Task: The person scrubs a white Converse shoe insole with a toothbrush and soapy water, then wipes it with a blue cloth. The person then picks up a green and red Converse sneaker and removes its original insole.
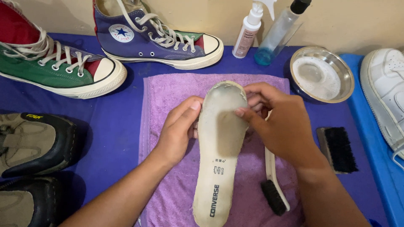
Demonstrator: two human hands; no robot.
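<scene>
Grey insole (219, 143) lengthwise, toe away (frayed); left hand (179, 130), right hand (280, 126) clamped on it.

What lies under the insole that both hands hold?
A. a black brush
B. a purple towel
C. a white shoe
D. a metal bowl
B: the insole, gripped by the left hand and right hand, sits over the purple towel; the bowl, black brush and white shoe lie off to the right.
</scene>
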